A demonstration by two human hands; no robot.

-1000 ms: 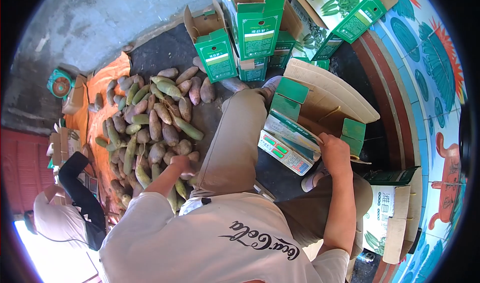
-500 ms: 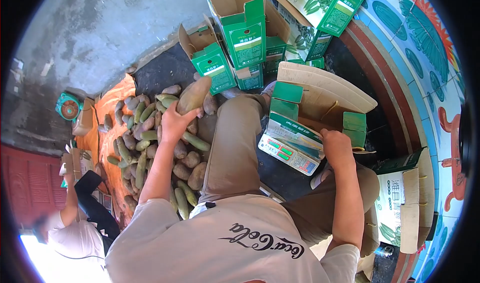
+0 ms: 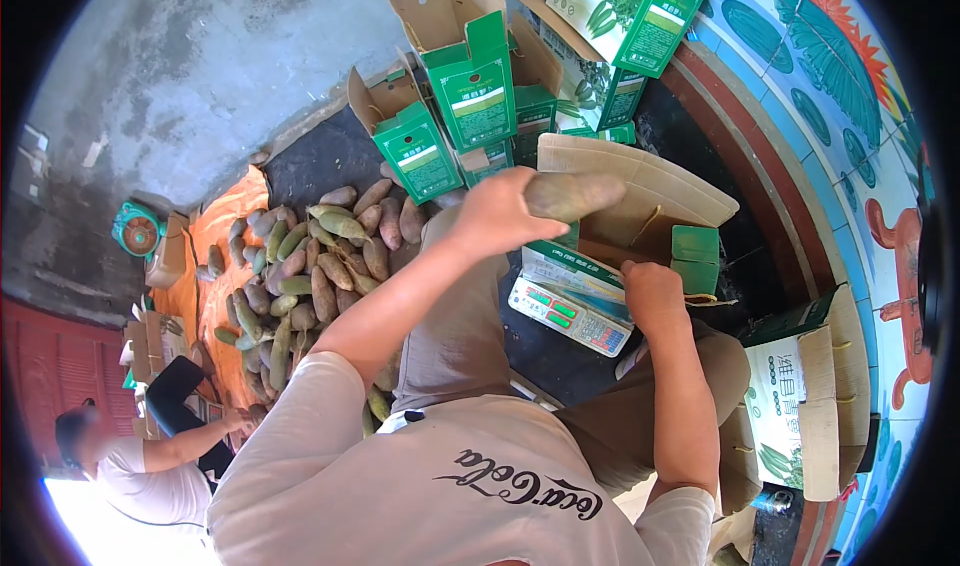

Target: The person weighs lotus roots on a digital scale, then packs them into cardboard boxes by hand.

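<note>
A large radish [image 3: 575, 196] is gripped in my left hand [image 3: 508, 211], above the near left edge of an open cardboard box [image 3: 630, 181]. My right hand [image 3: 655, 291] is closed on the near rim of that box, its fingers partly hidden. The box stands tilted behind a white digital scale [image 3: 570, 318] with green lit displays and a keypad. To the left lies a big pile of green and brownish radishes [image 3: 325, 301], partly on an orange sheet [image 3: 212, 311].
Open green boxes [image 3: 475, 96] stand at the back, beside stacked printed boxes [image 3: 630, 16]. Another box [image 3: 800, 406] is at the right. A co-worker [image 3: 150, 466] sits at the lower left. A small green fan [image 3: 137, 229] stands by the wall.
My left hand has carried the radish right, from over the pile to the open box. The co-worker's arm has reached toward the pile. The view has shifted slightly.
</note>
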